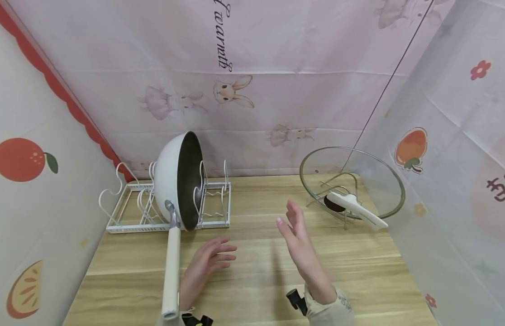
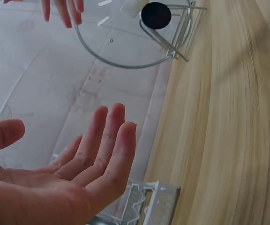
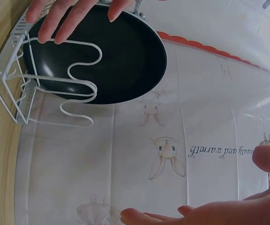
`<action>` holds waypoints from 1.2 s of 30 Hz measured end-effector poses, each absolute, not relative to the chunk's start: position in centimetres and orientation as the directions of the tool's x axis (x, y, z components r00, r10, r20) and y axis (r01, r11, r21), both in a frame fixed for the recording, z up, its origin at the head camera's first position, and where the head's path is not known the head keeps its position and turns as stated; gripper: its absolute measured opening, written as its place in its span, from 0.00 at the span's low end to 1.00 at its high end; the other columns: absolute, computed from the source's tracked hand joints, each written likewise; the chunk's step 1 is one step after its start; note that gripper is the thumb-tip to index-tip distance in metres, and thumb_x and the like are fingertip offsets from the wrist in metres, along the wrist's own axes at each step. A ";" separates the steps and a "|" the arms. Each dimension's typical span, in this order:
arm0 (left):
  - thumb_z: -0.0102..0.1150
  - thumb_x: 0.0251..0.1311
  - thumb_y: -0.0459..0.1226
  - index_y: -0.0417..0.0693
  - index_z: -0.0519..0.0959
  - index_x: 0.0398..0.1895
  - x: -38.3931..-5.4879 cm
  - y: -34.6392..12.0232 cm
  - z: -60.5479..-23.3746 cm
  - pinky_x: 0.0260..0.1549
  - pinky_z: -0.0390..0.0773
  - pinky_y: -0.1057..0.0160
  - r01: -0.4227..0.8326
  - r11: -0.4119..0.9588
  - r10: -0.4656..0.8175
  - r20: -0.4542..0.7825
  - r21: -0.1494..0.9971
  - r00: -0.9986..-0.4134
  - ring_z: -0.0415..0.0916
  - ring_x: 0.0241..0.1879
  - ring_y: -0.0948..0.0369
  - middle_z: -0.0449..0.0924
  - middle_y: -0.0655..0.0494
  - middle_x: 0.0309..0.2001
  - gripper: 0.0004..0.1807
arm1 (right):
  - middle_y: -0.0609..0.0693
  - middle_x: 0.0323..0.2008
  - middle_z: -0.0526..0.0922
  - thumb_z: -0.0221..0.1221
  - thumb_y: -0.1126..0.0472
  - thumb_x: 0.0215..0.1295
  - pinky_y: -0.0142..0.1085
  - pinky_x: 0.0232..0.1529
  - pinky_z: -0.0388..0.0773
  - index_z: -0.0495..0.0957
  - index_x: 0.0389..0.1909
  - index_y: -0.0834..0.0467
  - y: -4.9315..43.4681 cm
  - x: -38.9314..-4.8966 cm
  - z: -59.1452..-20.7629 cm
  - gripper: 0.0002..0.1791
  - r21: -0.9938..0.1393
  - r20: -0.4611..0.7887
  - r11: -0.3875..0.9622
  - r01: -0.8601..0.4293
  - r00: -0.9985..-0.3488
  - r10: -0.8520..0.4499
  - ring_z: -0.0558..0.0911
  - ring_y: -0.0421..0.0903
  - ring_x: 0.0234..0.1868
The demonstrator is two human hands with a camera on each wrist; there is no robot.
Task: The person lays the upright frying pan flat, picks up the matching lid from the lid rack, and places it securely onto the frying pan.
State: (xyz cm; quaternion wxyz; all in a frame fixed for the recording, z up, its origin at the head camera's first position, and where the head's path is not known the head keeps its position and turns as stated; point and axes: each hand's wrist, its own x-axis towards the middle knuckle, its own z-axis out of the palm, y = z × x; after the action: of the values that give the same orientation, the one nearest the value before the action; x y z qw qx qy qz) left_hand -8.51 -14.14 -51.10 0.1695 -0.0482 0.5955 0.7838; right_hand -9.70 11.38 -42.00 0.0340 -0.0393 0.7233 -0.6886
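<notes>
A white wok (image 1: 166,176) with a dark inside stands on its side in a white wire rack (image 1: 213,224), its long pale handle (image 1: 171,271) toward me. Just right of that handle is my left hand (image 1: 205,262), fingers loosely bent and holding nothing. My right hand (image 1: 303,249) is raised over the table's middle, palm turned left, with nothing in it. To its right a glass lid (image 1: 374,181) with a white handle (image 1: 356,209) leans on a small wire stand (image 1: 345,222). In the right wrist view the wok's dark inside (image 3: 107,61) shows behind the rack's wavy wires.
The wooden table (image 1: 252,290) is bounded at the back by a pink printed cloth (image 1: 260,113) with rabbits. White printed cloths stand along the left (image 1: 45,226) and right (image 1: 448,203) sides.
</notes>
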 end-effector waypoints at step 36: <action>0.17 0.67 0.70 0.26 0.56 0.72 -7.5 -22.6 -49.8 0.74 0.38 0.47 -0.588 -0.795 0.605 0.259 0.148 -0.753 0.46 0.74 0.37 0.52 0.27 0.72 0.56 | 0.70 0.74 0.49 0.41 0.45 0.78 0.57 0.75 0.34 0.41 0.74 0.69 3.8 -8.2 -43.2 0.39 -0.814 -0.159 -0.428 0.393 -0.859 -0.486 0.46 0.64 0.75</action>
State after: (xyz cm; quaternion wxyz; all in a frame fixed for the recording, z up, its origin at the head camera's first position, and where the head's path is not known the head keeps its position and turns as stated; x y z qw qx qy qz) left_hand -7.50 -22.64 -49.85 0.3190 0.1481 0.0288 0.9357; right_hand -8.19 3.84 -43.15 0.2606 -0.0501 0.4673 -0.8434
